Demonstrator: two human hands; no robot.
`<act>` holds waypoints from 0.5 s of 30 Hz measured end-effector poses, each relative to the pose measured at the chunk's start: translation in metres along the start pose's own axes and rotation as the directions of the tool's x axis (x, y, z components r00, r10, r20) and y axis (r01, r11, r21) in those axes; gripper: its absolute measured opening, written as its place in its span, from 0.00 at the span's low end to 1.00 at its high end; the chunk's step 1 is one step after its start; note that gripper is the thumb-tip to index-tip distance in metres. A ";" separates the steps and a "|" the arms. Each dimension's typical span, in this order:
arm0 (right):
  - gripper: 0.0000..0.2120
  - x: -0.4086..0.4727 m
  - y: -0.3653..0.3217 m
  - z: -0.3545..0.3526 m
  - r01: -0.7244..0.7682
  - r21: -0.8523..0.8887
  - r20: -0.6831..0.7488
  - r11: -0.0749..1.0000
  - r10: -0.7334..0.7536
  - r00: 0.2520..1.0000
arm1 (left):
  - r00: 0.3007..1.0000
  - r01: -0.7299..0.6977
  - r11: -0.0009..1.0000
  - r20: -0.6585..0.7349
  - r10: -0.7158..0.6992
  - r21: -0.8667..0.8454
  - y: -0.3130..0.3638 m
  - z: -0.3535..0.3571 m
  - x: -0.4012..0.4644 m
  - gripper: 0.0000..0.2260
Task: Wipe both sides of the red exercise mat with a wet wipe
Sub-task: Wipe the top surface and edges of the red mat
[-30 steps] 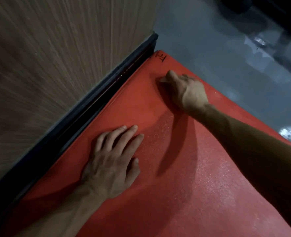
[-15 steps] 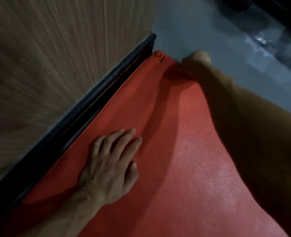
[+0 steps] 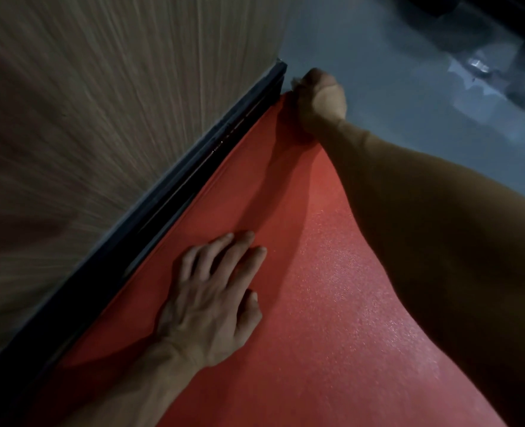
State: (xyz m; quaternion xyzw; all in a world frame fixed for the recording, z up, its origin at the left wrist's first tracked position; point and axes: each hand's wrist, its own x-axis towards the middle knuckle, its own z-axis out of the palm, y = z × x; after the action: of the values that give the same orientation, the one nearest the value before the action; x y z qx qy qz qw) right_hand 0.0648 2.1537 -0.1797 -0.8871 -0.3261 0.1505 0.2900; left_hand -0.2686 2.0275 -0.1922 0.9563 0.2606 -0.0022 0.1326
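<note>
The red exercise mat [image 3: 310, 303] lies flat on the floor beside a wall. My left hand [image 3: 211, 297] rests palm down on it with the fingers spread. My right hand [image 3: 319, 97] is stretched out to the mat's far corner, fingers curled over the edge. A small pale scrap, the wet wipe [image 3: 295, 81], peeks out from under its knuckles; most of it is hidden by the hand. My right forearm covers the mat's right edge.
A wood-grain wall panel [image 3: 116, 118] with a black skirting strip [image 3: 168, 198] runs along the mat's left side. Grey shiny floor [image 3: 409, 87] lies beyond the far corner, with dark blurred shapes at the top right.
My right hand has swept from the mat's upper surface out to the far corner and past its edge. My left hand has stayed pressed in place.
</note>
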 end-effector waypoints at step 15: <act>0.15 -0.011 0.007 0.010 0.236 -0.125 0.020 0.964 -0.235 0.972 | 1.000 0.002 1.000 0.002 -0.002 0.005 0.000 -0.001 0.000 0.28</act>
State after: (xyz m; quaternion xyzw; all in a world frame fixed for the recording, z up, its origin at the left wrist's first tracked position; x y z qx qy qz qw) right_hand 0.0560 2.1461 -0.1911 -0.8583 -0.4387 0.0961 0.2483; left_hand -0.2681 2.0275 -0.1915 0.9564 0.2614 -0.0039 0.1304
